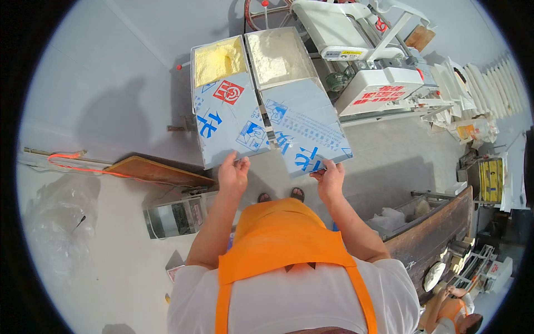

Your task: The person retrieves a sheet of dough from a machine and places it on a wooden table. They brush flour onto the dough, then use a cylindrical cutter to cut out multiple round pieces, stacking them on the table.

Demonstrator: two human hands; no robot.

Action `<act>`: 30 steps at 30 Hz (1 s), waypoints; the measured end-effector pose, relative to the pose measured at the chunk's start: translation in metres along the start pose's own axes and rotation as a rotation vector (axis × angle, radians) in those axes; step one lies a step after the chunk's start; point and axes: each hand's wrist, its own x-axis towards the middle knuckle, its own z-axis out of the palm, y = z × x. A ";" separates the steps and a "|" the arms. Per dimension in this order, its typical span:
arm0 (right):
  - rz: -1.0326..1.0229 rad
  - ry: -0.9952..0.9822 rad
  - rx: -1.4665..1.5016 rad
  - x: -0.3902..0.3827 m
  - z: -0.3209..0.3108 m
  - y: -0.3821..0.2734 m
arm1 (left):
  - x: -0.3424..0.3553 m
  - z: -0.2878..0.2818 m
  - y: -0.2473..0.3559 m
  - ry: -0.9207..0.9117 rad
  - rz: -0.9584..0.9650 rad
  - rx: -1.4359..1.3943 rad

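Observation:
Two long bins stand side by side before me. The left bin holds yellow powder (219, 60), and pale flour (280, 54) fills the right one. A flat lid with printed blue film (225, 119) covers the near part of the left bin. My left hand (233, 175) grips that lid's near edge. A matching right lid (308, 131) lies across the near part of the right bin and reaches past it. My right hand (329, 181) pinches its near right corner, thumb and fingers closed on the edge. The far ends of both bins are uncovered.
A white machine (378, 89) stands right of the bins. A brown board (158, 170) leans at left above a metal box (172, 220). At lower right is a wooden worktable (431, 231) with dough (434, 276), where another person (453, 309) works. White sacks (489, 83) line the right wall.

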 end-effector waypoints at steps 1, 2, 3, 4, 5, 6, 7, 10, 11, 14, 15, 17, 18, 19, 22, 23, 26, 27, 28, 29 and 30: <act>-0.001 0.020 0.005 0.000 0.003 0.005 | 0.004 -0.001 -0.003 0.014 -0.012 -0.006; -0.003 0.049 0.005 0.000 0.004 0.007 | 0.007 -0.003 -0.005 0.046 -0.027 -0.008; -0.055 0.060 0.005 0.009 0.011 -0.002 | 0.021 0.008 -0.010 -0.011 -0.039 -0.037; -0.064 0.095 0.002 0.008 0.012 -0.001 | 0.023 0.005 -0.014 -0.008 -0.057 -0.042; -0.080 0.135 -0.013 0.006 0.009 -0.002 | 0.023 0.001 -0.022 0.006 -0.076 -0.052; -0.071 0.111 0.005 0.003 0.014 0.005 | 0.022 -0.008 -0.012 -0.027 -0.068 -0.032; -0.077 0.088 0.020 0.004 0.019 0.007 | 0.024 -0.011 -0.003 -0.061 -0.056 -0.015; -0.100 0.055 0.022 0.005 0.017 0.005 | 0.023 -0.015 0.007 -0.096 -0.048 -0.009; -0.102 0.063 0.009 0.003 0.017 0.006 | 0.020 -0.016 0.010 -0.074 -0.046 -0.008; -0.101 0.098 0.026 -0.004 0.019 0.010 | 0.013 -0.010 0.013 -0.104 -0.031 0.039; -0.106 0.095 0.039 -0.006 0.020 0.012 | 0.013 -0.007 0.014 -0.128 -0.028 0.023; -0.110 0.110 0.053 -0.008 0.021 0.014 | 0.018 0.001 0.017 -0.178 -0.013 -0.002; -0.108 0.105 0.063 -0.008 0.021 0.015 | 0.022 0.004 0.019 -0.179 -0.023 0.000; -0.101 0.120 0.063 -0.008 0.020 0.015 | 0.028 0.006 0.023 -0.180 -0.032 0.002; -0.114 0.106 0.031 -0.009 0.020 0.016 | 0.040 0.010 0.030 -0.191 -0.013 -0.001; -0.127 0.092 0.013 -0.008 0.021 0.016 | 0.044 0.014 0.032 -0.198 -0.001 -0.006; -0.112 0.102 0.000 -0.012 0.023 0.016 | 0.056 0.026 0.038 -0.178 -0.007 -0.049; -0.109 0.103 0.013 -0.012 0.024 0.016 | 0.061 0.030 0.040 -0.197 0.001 -0.061; -0.106 0.105 0.027 -0.014 0.024 0.015 | 0.065 0.035 0.043 -0.213 0.012 -0.076; -0.100 0.131 0.032 -0.015 0.024 0.014 | 0.071 0.040 0.046 -0.211 0.018 -0.086; -0.105 0.099 0.048 -0.016 0.025 0.013 | 0.077 0.045 0.050 -0.236 0.035 -0.110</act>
